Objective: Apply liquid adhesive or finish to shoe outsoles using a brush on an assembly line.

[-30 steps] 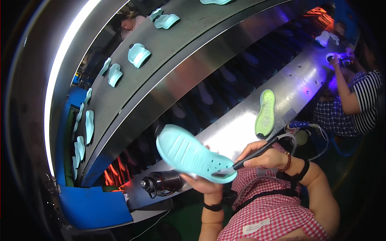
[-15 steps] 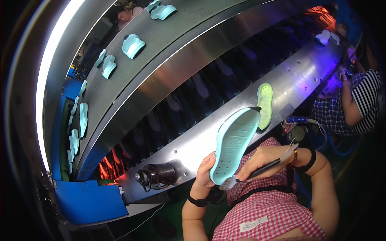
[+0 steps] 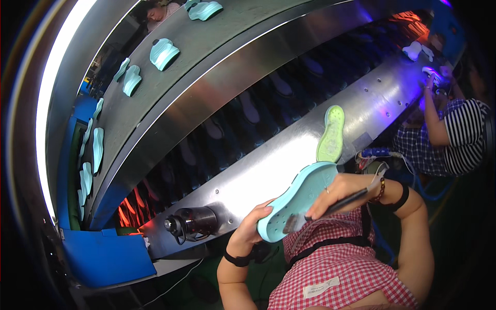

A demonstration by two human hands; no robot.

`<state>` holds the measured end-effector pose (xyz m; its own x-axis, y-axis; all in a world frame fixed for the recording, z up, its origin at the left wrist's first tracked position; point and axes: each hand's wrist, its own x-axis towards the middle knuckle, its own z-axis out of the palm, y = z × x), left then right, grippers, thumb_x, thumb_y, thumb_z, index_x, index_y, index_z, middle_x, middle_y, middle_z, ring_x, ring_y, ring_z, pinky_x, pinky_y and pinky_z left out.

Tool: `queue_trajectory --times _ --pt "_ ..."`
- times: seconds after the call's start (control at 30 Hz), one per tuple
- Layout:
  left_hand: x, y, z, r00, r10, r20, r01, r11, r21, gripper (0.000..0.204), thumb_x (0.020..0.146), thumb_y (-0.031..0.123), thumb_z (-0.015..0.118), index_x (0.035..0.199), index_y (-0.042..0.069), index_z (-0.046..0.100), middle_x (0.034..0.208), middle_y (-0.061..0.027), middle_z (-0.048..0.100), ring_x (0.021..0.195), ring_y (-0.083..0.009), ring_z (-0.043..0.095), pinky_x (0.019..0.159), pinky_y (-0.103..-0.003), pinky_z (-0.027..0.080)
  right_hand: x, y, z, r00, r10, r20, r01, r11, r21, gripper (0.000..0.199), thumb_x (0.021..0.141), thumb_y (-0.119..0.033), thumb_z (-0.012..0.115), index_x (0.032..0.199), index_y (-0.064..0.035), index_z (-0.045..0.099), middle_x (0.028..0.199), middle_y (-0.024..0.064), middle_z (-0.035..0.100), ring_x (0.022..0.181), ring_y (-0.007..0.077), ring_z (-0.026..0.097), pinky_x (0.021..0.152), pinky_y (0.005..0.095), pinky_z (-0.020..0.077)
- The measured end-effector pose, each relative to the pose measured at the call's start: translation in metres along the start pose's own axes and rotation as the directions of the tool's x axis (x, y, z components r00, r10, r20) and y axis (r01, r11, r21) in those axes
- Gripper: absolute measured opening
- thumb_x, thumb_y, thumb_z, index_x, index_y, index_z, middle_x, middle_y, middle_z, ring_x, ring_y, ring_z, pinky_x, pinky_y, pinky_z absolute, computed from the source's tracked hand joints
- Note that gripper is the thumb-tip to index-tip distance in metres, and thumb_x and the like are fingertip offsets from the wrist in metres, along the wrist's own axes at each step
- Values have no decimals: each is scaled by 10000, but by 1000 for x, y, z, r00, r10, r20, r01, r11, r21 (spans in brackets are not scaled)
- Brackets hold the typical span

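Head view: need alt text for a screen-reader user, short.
The person's left hand holds up a light-blue shoe sole while the right hand presses a dark brush against it. Behind runs a curved steel conveyor with a green sole on its ledge; another worker's striped sleeve shows at right.

One small white rectangular label [image 3: 321, 287] sat low on the red-checked apron [image 3: 341, 268], with no packages, signs or screens showing.

Head camera looks down, close over the steel conveyor [image 3: 268, 175].
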<state>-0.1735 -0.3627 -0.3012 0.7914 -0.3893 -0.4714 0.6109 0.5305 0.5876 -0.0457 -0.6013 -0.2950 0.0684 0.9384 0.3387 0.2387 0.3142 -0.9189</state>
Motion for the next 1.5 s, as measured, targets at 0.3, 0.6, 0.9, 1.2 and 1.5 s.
queue_trajectory --times 0.3,0.6,0.9,1.2,1.5 --pt "-20 4 -6 975 195 -105 -181 975 128 740 728 391 552 1240 -109 365 1115 -209 525 945 -255 563 805 -341 470 -12 6 5 969 -30 -244 17 998 -56 214 763 -40 628 975 -13 620 1023 136 619 945 244 608 825 307 492" --pt "24 -24 -18 777 532 -336 -601 786 -145 819 790 691 258 1307 62 346 1304 -138 398 1162 -372 396 954 -557 314 3 -25 19 882 -79 -465 11 989 -148 201 678 -68 697 872 -29 658 852 109 655 772 181 606 702 264 484" --pt "62 -50 5 761 538 -362 -643 702 -308 816 799 705 140 1295 84 329 1226 -116 450 1080 -314 466 943 -468 353 26 22 16 775 301 -555 -286 951 117 193 703 -113 680 872 -22 656 812 101 644 743 149 607 667 253 473" --pt "48 -30 -14 602 699 -385 -796 566 -217 804 771 735 199 1189 90 439 1003 -103 564 935 -284 530 887 -487 389 -1 6 26 982 -31 -185 -54 897 -438 183 672 -121 686 846 -68 667 730 77 630 667 218 602 620 290 469" --pt "54 -18 26 582 726 -367 -813 530 -241 793 766 737 236 1199 98 415 955 -88 563 910 -238 537 905 -499 356 20 -2 28 959 -61 -277 26 991 -128 206 727 -118 644 915 -33 647 839 139 637 794 246 608 733 315 471"
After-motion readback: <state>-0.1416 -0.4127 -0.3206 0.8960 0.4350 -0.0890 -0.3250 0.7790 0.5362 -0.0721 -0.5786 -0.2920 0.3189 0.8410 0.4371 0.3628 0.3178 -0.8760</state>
